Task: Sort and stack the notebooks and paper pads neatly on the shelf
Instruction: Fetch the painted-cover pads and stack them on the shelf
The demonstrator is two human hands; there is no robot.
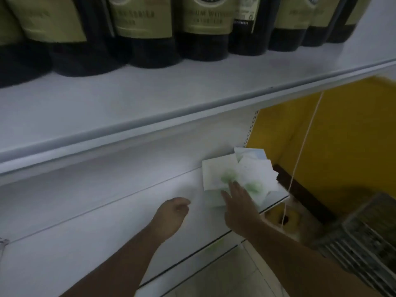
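Several white notebooks with green marks (218, 174) lie in a loose, overlapping pile at the right end of the lower white shelf (85, 221). One with a pale blue cover (252, 153) sticks out at the back of the pile. My right hand (240, 204) lies flat on the front of the pile, fingers stretched over the covers. Left of the pile, my left hand (171, 215) hovers over the bare shelf with its fingers loosely curled, holding nothing.
The shelf above (150, 99) carries a row of dark bottles with yellow-green labels (141, 28). A yellow wall (342, 136) and a hanging white string (300, 159) are to the right. A dark crate (364, 239) stands on the floor at lower right.
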